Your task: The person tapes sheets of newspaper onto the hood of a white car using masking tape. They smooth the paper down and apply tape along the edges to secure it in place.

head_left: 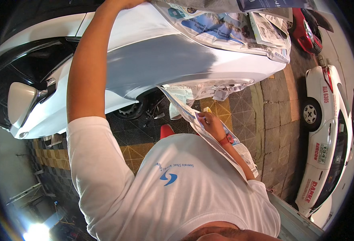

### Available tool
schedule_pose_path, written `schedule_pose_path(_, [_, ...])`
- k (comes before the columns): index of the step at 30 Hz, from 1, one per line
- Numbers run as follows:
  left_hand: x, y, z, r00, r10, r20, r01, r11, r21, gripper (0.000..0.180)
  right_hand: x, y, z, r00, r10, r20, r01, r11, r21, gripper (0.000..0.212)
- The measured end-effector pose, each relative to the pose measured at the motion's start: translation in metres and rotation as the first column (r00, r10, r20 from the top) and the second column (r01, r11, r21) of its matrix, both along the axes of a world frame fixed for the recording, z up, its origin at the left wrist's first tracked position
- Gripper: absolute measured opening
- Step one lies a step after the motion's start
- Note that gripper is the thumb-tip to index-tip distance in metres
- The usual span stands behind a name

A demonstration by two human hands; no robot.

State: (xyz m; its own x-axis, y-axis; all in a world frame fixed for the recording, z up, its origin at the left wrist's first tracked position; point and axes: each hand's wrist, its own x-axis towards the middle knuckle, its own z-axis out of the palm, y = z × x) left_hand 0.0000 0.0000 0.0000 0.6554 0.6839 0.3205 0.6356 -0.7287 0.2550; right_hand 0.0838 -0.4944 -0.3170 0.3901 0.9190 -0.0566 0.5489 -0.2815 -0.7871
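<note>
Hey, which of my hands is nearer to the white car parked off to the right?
Right. Your right hand holds newspaper on the side facing that parked white car; your left hand is farther away, reaching across the grey-patched car at the picture's top edge.

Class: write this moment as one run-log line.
left hand: picture's top edge, grip unclear | right hand: holding newspaper sheet | nearest car: white, partly grey

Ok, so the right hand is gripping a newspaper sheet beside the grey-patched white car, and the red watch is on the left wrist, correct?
Not quite: the head view shows the red watch on the right wrist. The right hand is gripping a newspaper sheet beside the grey-patched white car.
</note>
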Motion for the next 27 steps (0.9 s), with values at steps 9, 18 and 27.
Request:
schedule_pose_path(9, [-0.017,-0.022,-0.032,0.939,-0.242,0.244,0.075,0.837,0.542,0.03,-0.006,-0.009,-0.008,1.0,-0.012,-0.02,0.012,1.0,0.005,0.025])
schedule_pose_path(18, [-0.007,-0.023,-0.071,0.937,0.03,0.349,-0.161,0.923,0.351,0.053,-0.012,-0.002,-0.001,0.999,0.028,-0.037,-0.03,0.998,-0.048,0.028])
schedule_pose_path(27, [-0.033,-0.009,-0.067,0.663,-0.245,0.707,0.345,0.938,0.001,0.034,-0.017,0.013,-0.016,0.986,0.165,-0.017,-0.165,0.986,-0.004,0.027])
